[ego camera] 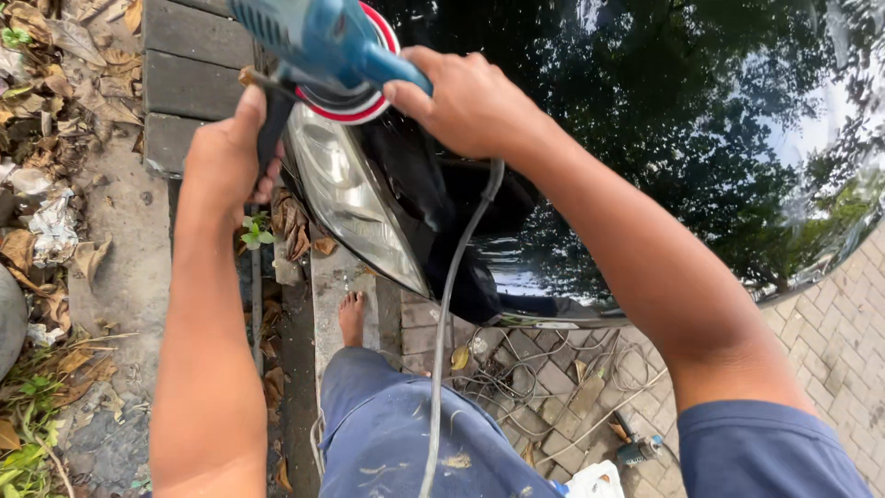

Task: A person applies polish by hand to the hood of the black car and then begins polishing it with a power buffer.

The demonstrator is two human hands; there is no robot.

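Outdoors, paving bricks (pixel 834 346) and dry leaves (pixel 55 101) lie below a glossy black car (pixel 645 138) that mirrors trees. The left hand (pixel 226 152) is closed around the polisher's dark side handle (pixel 270 129). The right hand (pixel 470 101) is wrapped over the blue polisher (pixel 323 37) at its rear grip. Between the two hands, the red-rimmed pad (pixel 355 106) sits against the car just above the headlight (pixel 346 198). A grey cord (pixel 447 314) hangs down beneath the right hand.

A blue polisher (pixel 323 37) with a red-and-white pad (pixel 369 101) is gleaming against the glossy black car (pixel 645 138), beside grey paving (pixel 848 332)
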